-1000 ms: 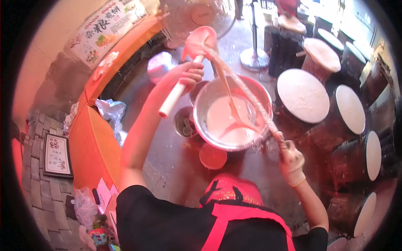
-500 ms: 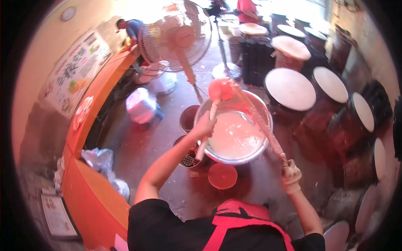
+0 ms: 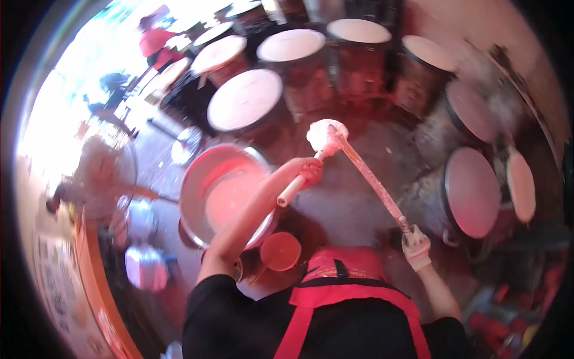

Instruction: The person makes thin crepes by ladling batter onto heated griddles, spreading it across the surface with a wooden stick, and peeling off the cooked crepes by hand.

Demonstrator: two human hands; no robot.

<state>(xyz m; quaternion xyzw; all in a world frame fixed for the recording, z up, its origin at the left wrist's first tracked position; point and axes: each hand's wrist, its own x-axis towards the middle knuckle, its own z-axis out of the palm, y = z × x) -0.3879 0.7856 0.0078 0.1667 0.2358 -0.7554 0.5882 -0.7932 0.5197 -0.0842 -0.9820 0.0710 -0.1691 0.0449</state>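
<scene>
It looks like our carrying step, needing steady arms: our left hand [image 3: 308,172] grips a round, pale ladle [image 3: 323,136] outside the big, silver metal bowl [image 3: 199,186], our right hand [image 3: 417,248] a long, brown stick [image 3: 372,179].

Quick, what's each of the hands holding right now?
Left hand: closed, holding the ladle's handle.
Right hand: gloved and closed, holding one end of the long stick.
</scene>
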